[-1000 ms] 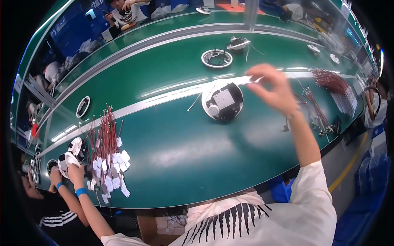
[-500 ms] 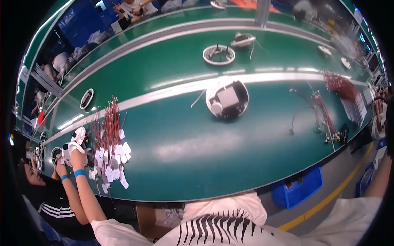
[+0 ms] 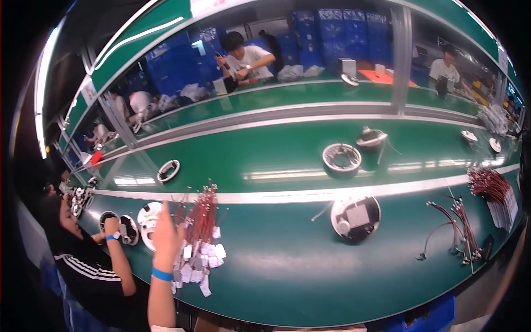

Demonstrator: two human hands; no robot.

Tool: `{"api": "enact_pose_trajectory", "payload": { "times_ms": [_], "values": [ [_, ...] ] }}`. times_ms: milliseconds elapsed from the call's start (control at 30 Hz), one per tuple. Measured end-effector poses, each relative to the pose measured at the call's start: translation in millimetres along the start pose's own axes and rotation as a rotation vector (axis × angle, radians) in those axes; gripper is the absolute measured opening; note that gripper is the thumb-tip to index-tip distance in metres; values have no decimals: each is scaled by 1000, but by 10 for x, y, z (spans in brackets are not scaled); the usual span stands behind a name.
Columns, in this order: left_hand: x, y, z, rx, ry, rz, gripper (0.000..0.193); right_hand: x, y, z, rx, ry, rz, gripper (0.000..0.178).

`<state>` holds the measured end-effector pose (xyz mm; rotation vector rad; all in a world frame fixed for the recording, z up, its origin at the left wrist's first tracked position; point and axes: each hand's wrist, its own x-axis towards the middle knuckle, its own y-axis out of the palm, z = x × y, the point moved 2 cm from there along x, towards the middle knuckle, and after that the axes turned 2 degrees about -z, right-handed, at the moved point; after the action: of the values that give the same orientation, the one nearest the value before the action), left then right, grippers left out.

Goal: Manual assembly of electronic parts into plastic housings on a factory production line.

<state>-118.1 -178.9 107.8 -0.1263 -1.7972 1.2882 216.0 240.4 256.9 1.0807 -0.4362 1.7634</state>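
My left hand [image 3: 167,235], with a blue band at the wrist, is raised over the left side of the bench. Its fingers look stretched upward, slightly blurred, and nothing shows in them. Just left of it, partly hidden behind it, is a white round housing [image 3: 146,227] with a dark opening. Close on its right lies a bundle of red wires [image 3: 203,216] with white tags [image 3: 202,260]. My right hand is out of view.
A co-worker's hand [image 3: 112,226] is beside a black-and-white round housing [image 3: 130,230] on the left. An open round housing [image 3: 357,218] lies mid-bench. More wires [image 3: 463,227] lie at right. White rings [image 3: 341,157] and other parts sit on the green belt [image 3: 265,160] beyond.
The view has tilted up and turned left. My left hand has come away from the white part it was on beside the co-worker's hands, and its fingers now point up.
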Motion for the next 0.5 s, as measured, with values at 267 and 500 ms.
{"api": "enact_pose_trajectory", "payload": {
  "times_ms": [267, 500],
  "values": [
    [-542, 162, -1359, -575, 490, 6, 51, 634, 110, 180, 40, 58, -9, 28],
    [-837, 564, -1695, -941, 643, 221, 45, 797, 88, 259, 45, 195, -102, 29]
  ]
}}
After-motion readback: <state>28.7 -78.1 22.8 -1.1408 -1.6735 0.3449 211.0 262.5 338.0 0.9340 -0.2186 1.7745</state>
